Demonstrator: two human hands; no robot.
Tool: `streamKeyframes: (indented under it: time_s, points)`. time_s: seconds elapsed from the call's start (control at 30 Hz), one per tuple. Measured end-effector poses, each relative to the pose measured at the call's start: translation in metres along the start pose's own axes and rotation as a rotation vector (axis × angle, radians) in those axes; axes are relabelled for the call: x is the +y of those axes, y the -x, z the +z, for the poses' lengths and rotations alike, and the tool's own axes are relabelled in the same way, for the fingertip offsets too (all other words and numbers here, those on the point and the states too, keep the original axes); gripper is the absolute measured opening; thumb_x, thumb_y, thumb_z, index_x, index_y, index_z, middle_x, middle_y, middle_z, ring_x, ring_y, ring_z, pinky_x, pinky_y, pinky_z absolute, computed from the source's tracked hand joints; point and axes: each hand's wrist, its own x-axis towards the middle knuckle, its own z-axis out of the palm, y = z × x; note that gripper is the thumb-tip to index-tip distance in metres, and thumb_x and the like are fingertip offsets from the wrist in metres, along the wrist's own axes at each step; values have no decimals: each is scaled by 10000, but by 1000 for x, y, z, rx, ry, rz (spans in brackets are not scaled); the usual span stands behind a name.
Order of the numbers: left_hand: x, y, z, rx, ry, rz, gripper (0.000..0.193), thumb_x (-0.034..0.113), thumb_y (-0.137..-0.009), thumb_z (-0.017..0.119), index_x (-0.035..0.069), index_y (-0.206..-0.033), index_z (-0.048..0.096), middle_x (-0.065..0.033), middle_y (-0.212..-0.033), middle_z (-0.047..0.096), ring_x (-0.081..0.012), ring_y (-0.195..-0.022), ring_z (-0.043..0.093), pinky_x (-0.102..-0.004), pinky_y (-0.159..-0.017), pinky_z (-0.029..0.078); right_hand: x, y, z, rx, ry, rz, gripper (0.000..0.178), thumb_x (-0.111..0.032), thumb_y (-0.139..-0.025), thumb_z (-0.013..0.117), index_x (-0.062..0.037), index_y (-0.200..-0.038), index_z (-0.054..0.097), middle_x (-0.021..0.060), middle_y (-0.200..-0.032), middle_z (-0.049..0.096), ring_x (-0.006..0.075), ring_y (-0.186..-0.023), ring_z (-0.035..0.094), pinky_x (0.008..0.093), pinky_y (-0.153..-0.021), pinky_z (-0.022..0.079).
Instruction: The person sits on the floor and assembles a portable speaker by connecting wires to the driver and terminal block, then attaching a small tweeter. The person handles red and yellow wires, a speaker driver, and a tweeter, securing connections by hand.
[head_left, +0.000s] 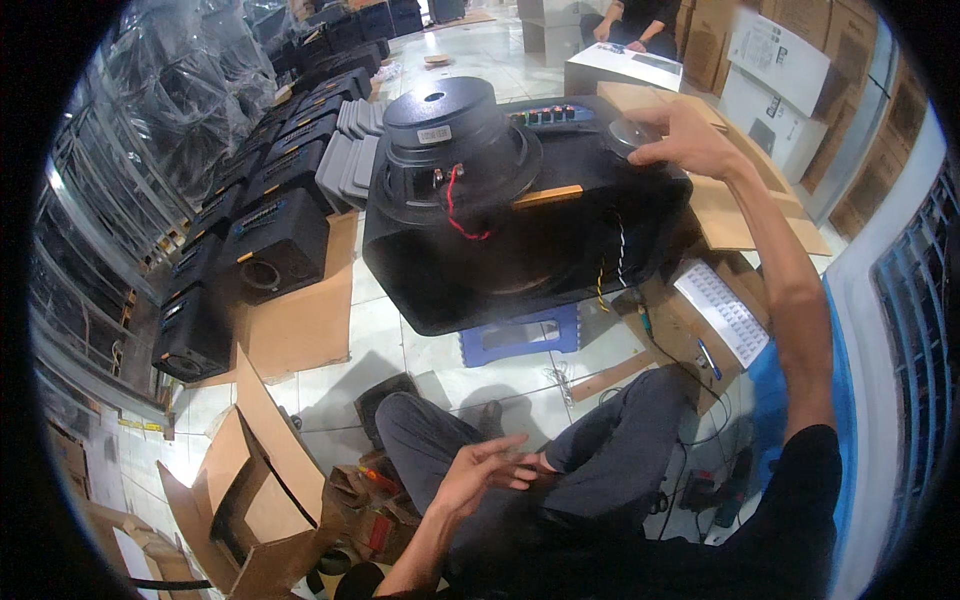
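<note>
In front of me a black speaker cabinet [430, 285] stands on a blue plastic stool [520, 338]. A large black woofer [438, 130] rests magnet-up on the cabinet's top left, with a red wire [455, 210] running from its terminal. At the top right corner my right hand [692, 140] has its thumb and fingers closed around a round grey metal part [630, 136], perhaps a tweeter driver. Twisted white and yellow wires [621, 250] hang from the cabinet's front. My left hand [490, 477] hovers over my lap, fingers apart and holding nothing.
Several black speaker cabinets [275, 245] line the left side on cardboard. An open cardboard box [255, 500] sits at lower left. To the right lie a white keyboard-like panel [722, 312], a pen [709, 358] and cables. Another person [640, 22] works behind a white box [625, 72].
</note>
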Motion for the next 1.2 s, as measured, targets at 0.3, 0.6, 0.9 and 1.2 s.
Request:
streamKeyframes:
  time_s: [0.3,0.6,0.9,1.2]
  points:
    - [-18,6,-8,46,-35,-43,433,50,-1026,524,-90,-1435,506,-275,-1241,679,-350,-1046,724,-438,-890,622,15,1,6,39,20,-15,698,-296,-691,832,64,-1268,676,213,-1099,752,219,-943,677,312,-919,507]
    - [-19,-3,9,-20,-33,-64,418,39,-1003,566,-96,-1398,546,-237,-1208,703,-317,-1025,728,-404,-879,620,16,2,2,4,111,-16,689,-345,-710,834,28,-1272,695,220,-1109,751,244,-936,685,331,-905,510]
    - [-25,-3,10,42,-44,-58,409,35,-981,591,-79,-1374,577,-232,-1175,717,-291,-971,741,-380,-832,628,13,58,21,602,-3,-33,485,-356,-899,769,32,-1186,726,157,-1091,755,191,-992,688,334,-872,535]
    - [-11,-15,19,40,-153,63,393,48,-1019,559,-92,-1386,553,-248,-1169,713,-301,-952,752,-401,-809,641,59,153,225,581,-247,393,234,-182,-965,684,42,-988,745,100,-829,754,132,-739,670,303,-677,516]
